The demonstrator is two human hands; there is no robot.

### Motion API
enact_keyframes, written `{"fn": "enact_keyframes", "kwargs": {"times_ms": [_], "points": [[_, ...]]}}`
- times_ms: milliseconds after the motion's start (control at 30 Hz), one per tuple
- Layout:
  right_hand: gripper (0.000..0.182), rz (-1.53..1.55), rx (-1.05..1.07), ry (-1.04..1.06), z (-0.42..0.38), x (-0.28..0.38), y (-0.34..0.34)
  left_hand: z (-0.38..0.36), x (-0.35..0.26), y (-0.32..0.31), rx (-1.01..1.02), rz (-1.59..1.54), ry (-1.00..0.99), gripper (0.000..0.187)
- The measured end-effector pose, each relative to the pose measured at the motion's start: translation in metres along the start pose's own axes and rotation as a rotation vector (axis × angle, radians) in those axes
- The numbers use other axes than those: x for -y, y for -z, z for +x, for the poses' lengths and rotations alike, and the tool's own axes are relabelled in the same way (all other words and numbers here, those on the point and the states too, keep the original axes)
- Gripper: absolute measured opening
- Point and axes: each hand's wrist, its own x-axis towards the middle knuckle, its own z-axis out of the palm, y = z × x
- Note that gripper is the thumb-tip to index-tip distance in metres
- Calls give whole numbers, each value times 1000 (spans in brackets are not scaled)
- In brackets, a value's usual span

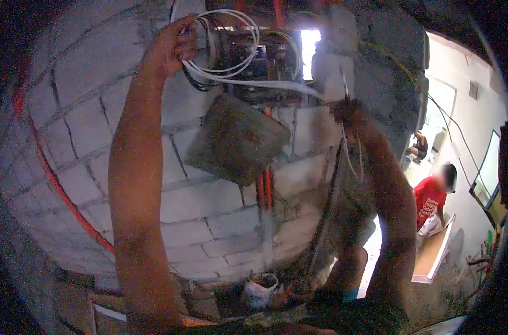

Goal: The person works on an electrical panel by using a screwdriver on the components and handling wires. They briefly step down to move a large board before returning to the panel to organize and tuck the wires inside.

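High on the block wall, my left hand (178, 47) is closed on looped white cable (253, 42), with dark wires hanging just behind it. My right hand (349, 111) is closed around the other end of the white cable, which runs across between both hands; its fingers are dark and blurred. Loose wire ends (345, 84) stick up above that hand and others hang below it. Behind the cable is an open electrical panel box (268, 61) full of wires and dim parts. A tilted grey-brown plate (237, 139) is below the box.
Orange conduits (264, 190) run down the wall under the box, and a red conduit (53, 178) curves along the left. A white bag or bucket (260, 290) sits low. To the right, a person in a red shirt (430, 198) stands by a board (432, 251); another person (418, 146) is farther back.
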Motion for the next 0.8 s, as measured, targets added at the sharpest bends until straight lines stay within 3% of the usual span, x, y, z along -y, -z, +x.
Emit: {"fn": "enact_keyframes", "kwargs": {"times_ms": [33,67,133,200,267,300,333,367,467,500,567,600,667,700,767,800], "points": [[21,-11,-45,-110,24,-14,11,8,4,-4,-119,121,-3,19],[21,28,-142,-150,27,17,18,22,12,-5,-237,244,-3,20],[21,72,-236,-186,5,132,32,10,2,-6,-159,283,-31,20],[22,-413,-358,106,-17,188,40,-5,-4,-15,-68,323,-65,22],[28,-799,-576,718,-5,183,33,-12,-1,-34,-57,358,-55,27],[32,-320,-486,344,74,152,29,56,34,-22,-33,384,-23,29],[35,179,-378,1,79,185,21,60,42,-31,-20,422,-19,32],[35,187,-384,-2,86,198,10,68,49,-37,-8,464,-18,35],[50,72,-467,382,108,233,-27,80,61,-49,72,805,-57,44],[50,69,-474,383,113,240,-36,78,64,-59,79,807,-61,44],[46,-97,-568,482,114,238,-59,49,70,-108,-274,-15,16,24],[43,-184,-616,529,120,235,-70,66,74,-71,-270,-17,18,24],[39,-362,-706,623,127,227,-82,116,83,29,261,-136,51,26],[39,-367,-707,621,126,222,-80,117,86,20,266,-139,51,26],[38,-496,-553,602,121,211,-72,116,92,-6,-159,152,-5,25],[38,-495,-552,601,121,204,-76,118,90,-1,-160,152,-3,25]]}}
